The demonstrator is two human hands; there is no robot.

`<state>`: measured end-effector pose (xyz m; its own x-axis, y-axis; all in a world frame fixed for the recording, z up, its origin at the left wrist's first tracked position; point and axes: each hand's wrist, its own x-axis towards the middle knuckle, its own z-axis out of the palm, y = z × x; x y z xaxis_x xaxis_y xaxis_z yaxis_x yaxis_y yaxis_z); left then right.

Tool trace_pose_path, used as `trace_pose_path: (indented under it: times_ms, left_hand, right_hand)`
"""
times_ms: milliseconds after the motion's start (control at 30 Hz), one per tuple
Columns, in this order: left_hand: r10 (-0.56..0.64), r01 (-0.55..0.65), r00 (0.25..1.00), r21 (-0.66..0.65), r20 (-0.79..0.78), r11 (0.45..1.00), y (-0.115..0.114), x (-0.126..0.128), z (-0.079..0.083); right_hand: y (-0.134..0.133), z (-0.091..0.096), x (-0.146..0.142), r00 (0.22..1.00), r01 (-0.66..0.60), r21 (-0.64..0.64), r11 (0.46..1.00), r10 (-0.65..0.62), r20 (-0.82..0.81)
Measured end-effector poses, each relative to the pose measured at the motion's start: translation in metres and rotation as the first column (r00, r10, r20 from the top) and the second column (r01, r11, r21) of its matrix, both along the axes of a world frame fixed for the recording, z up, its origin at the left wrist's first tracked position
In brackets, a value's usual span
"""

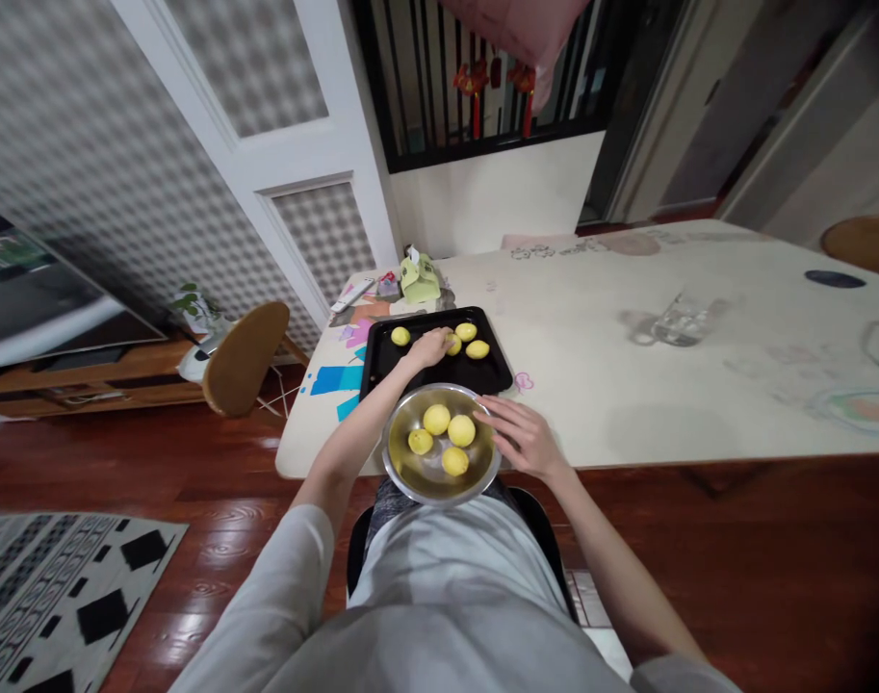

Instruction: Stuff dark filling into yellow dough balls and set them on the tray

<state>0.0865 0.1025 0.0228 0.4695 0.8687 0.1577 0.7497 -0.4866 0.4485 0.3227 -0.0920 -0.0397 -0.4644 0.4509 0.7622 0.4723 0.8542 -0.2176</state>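
Note:
My left hand [433, 347] reaches over a black baking tray [385, 371] with its fingers closed on a lemon [454, 345], which they partly cover. Two more lemons lie just right of it, an upper one [466, 332] and a lower one [478, 349]. Another lemon [400, 336] rests apart on the tray's left side. Close to my body, at the table's front edge, a steel bowl [410, 481] contains several lemons [437, 420]. My right hand [522, 435] has its fingers spread at the bowl's right rim, seemingly touching it.
Behind the tray on the white table [576, 385] are a green tissue box [420, 278] and a white remote [352, 295]. A glass jug [681, 320] stands farther right. Left of the table is a wooden chair [245, 358].

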Motion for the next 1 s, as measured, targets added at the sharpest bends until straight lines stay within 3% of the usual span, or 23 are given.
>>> trace_pose_path:
  times_ms: [367, 467, 567, 667, 767, 867, 1000]
  left_hand:
    - [-0.058, 0.042, 0.981, 0.090, 0.183, 0.995, -0.034, -0.013, 0.012]
    - [-0.066, 0.014, 0.940, 0.156, 0.334, 0.988, -0.065, -0.021, 0.024]
    - [-0.102, 0.017, 0.905, 0.204, 0.413, 0.979, -0.115, -0.030, 0.042]
    - [-0.132, 0.066, 0.919, 0.187, 0.370, 0.980, -0.170, -0.038, 0.057]
    - [-0.185, 0.159, 0.946, 0.118, 0.267, 0.980, -0.214, -0.046, 0.060]
    - [-0.194, 0.190, 0.966, 0.040, 0.171, 0.981, -0.239, -0.055, 0.051]
    - [-0.156, 0.155, 0.987, 0.013, 0.035, 0.988, -0.249, -0.065, 0.036]
  right_hand:
    - [0.001, -0.001, 0.000, 1.000, 0.002, -0.002, 1.000, -0.002, -0.006]
    - [0.000, -0.001, 0.000, 1.000, 0.010, -0.021, 1.000, -0.010, 0.005]
    - [0.000, 0.000, 0.000, 1.000, 0.005, -0.018, 1.000, -0.005, -0.001]
    - [0.000, 0.001, -0.001, 1.000, -0.011, -0.014, 1.000, 0.010, -0.018]
    - [0.000, 0.001, -0.001, 1.000, -0.008, -0.021, 1.000, 0.007, -0.019]
    - [-0.001, 0.000, -0.002, 1.000, 0.007, -0.054, 0.998, -0.008, -0.013]
    - [-0.001, 0.000, -0.001, 1.000, 0.007, -0.084, 0.996, -0.009, -0.016]
